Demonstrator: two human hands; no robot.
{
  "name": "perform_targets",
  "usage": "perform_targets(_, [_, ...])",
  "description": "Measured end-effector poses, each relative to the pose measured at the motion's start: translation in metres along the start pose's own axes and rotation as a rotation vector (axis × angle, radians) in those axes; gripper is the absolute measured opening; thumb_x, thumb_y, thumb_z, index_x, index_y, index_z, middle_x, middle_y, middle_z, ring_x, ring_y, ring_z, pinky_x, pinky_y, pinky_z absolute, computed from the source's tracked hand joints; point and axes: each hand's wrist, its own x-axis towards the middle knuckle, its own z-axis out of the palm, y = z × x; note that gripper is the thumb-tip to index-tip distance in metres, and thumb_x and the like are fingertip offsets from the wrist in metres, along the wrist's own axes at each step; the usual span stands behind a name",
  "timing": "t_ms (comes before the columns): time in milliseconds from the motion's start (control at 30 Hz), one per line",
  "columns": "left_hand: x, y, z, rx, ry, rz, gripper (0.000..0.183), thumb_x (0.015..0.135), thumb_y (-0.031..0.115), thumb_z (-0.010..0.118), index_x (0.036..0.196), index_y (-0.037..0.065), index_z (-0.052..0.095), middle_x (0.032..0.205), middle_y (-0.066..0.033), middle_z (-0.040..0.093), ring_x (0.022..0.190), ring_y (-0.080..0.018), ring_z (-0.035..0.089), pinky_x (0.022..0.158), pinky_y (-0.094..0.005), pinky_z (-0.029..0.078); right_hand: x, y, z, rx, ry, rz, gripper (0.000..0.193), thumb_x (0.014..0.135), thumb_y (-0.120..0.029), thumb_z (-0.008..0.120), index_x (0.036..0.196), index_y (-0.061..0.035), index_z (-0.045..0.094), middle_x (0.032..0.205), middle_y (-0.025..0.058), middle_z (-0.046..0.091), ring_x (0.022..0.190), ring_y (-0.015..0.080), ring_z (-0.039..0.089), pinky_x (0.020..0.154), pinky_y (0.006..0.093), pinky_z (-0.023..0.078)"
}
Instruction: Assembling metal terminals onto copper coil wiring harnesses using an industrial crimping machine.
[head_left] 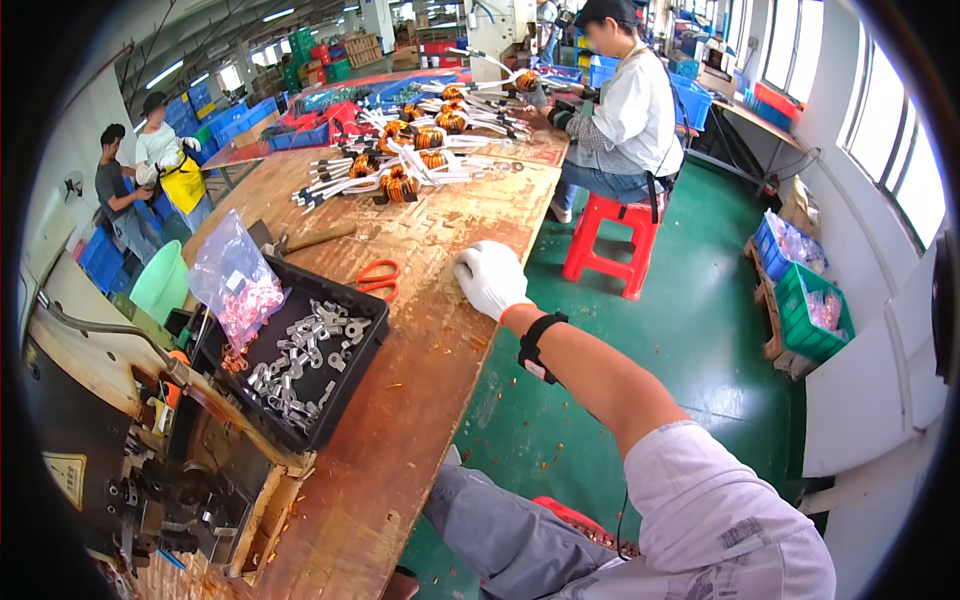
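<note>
My right hand [492,281], in a white glove with an orange cuff, rests at the right edge of the wooden table [430,265]. Its fingers are curled under; whether anything is inside them is hidden. A dark strap circles the wrist. My left hand does not show. Left of the right hand lie orange-handled scissors [378,277]. Beyond those is a hammer [310,238] with a wooden handle. A black tray [350,392] holds many loose silver metal lugs [305,350]. A clear bag of copper-coloured parts [245,300] leans in its far left corner.
Copper-wound coils with white leads [400,182] crowd the table's far end. A co-worker [635,100] sits there on a red stool [612,240]. A machine [170,490] stands at lower left. Blue and green crates [812,318] line the right wall; two people stand far left.
</note>
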Motion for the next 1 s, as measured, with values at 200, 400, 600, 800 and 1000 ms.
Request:
perform_targets(200, [0.002,0.001,0.000,-0.016,-0.040,-0.031,0.035,0.106,0.034,0.063,0.117,0.002,0.074,0.122,-0.0219,0.072,0.115,-0.0425,0.066,0.100,-0.0513,0.054,0.001,0.000,0.000,0.000,0.021,-0.014,0.018,0.089,-0.022,0.068,0.092,-0.0075,0.078,0.095,0.0137,0.074,0.097,0.0359,0.069,0.089,0.0468,0.055])
perform_targets(400, [-0.001,-0.004,0.004,-0.001,-0.022,-0.004,0.036,0.106,0.034,0.063,0.119,0.002,0.073,0.123,-0.0217,0.071,0.112,-0.0429,0.067,0.098,-0.0515,0.054,0.002,0.001,0.000,0.022,0.013,-0.021,0.019,0.089,-0.023,0.068,0.092,-0.0069,0.078,0.096,0.0144,0.074,0.098,0.0360,0.069,0.089,0.0469,0.055])
perform_targets(600, [-0.001,-0.006,0.005,0.033,-0.012,-0.006,0.035,0.106,0.033,0.064,0.120,0.002,0.073,0.124,-0.0214,0.071,0.111,-0.0421,0.067,0.097,-0.0505,0.055,0.002,0.001,0.002,0.016,0.022,-0.020,0.018,0.089,-0.022,0.069,0.092,-0.0073,0.079,0.095,0.0140,0.074,0.098,0.0358,0.069,0.090,0.0463,0.054])
perform_targets(800, [-0.002,-0.007,-0.004,0.021,-0.039,-0.049,0.034,0.105,0.032,0.065,0.120,0.003,0.074,0.122,-0.0209,0.071,0.109,-0.0408,0.068,0.096,-0.0499,0.055,-0.001,-0.005,0.005,0.025,0.039,-0.019,0.019,0.089,-0.024,0.069,0.092,-0.0085,0.079,0.092,0.0145,0.073,0.097,0.0358,0.069,0.089,0.0470,0.054])
perform_targets(1000, [0.000,0.002,0.024,-0.046,-0.049,0.001,0.030,0.104,0.025,0.066,0.120,0.001,0.073,0.118,-0.0222,0.072,0.108,-0.0400,0.067,0.098,-0.0478,0.053,0.008,0.012,-0.012,-0.162,-0.163,0.004,0.023,0.086,-0.027,0.068,0.077,-0.0072,0.076,0.082,0.0191,0.072,0.085,0.0387,0.071,0.081,0.0504,0.056])
